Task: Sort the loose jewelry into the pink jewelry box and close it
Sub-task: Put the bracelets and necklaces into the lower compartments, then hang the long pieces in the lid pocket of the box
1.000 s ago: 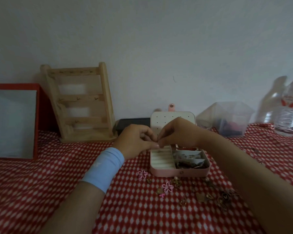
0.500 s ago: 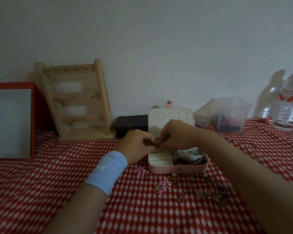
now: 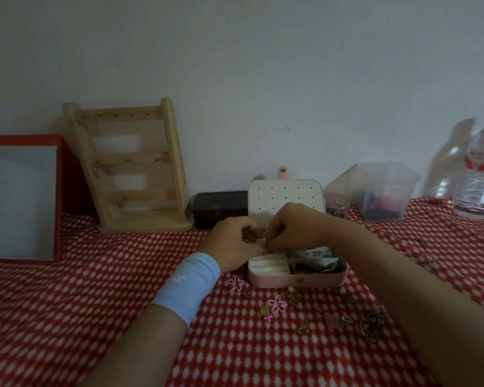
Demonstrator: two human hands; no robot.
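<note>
Jewelry box [image 3: 296, 276] sits open on the red checked cloth [image 3: 67, 303], lid [image 3: 285, 196] propped upright so its peg holes face the person. Both hands meet over its back left corner: the left hand [image 3: 232, 247] and right hand [image 3: 294, 230] are curled fingertip to fingertip, seemingly pinching one tiny piece between them, likely fiddling with an earring before seating it. What they hold is too small to tell. Loose jewelry [image 3: 319, 308] lies scattered just in front of the box, within easy reach, including a pink flower [image 3: 277, 303]. A wooden rack [image 3: 129, 169] leans on the wall behind. Compared with half a second ago, the hands hold the same huddle, slightly lower over the box; nothing on the cloth has shifted.
</note>
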